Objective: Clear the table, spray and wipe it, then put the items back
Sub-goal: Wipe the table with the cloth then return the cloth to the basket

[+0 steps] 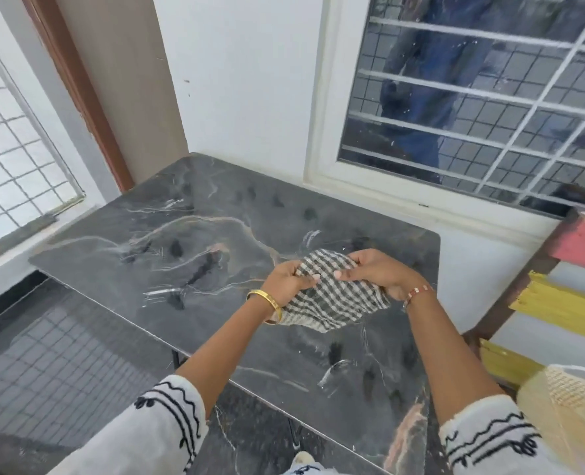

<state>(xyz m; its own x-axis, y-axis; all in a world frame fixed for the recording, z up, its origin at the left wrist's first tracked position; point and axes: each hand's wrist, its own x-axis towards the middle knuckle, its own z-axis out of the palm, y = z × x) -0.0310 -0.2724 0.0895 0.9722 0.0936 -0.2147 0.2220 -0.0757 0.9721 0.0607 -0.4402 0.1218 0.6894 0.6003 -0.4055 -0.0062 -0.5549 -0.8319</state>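
Checked cloth (332, 291), dark and pale weave, held up just above the right-hand middle of the table (154, 241). Both hands on it. Left hand (286, 281) grips the cloth's left edge, fingers curled into the fabric, thumb laid over the top. Right hand (376, 270) grips the right edge, thumb pointing left across the weave, fingers wrapped behind. The cloth is bunched and stretched between the two hands, its lower part hanging in loose folds below the wrists; whether the lowest fold touches the tabletop cannot be told.

Table: dark grey marble-look top with pale veins and a pinkish streak. Dark blotches scattered over it. Far edge sits close to the wall below a barred window (472, 108).

Left wrist carries a gold bangle (267, 303); right wrist a thin beaded bracelet (418, 292). Both sleeves (167, 419) white with black embroidered lines.

Right of the table, near: a wooden frame with painted slats (558, 303), pink above, yellow below. A woven cream bag (572, 402) sits at the near right edge of view. Left, far: a second barred window (13, 149) beside a brown door frame. Dark tiled floor (61, 354) left of the table.
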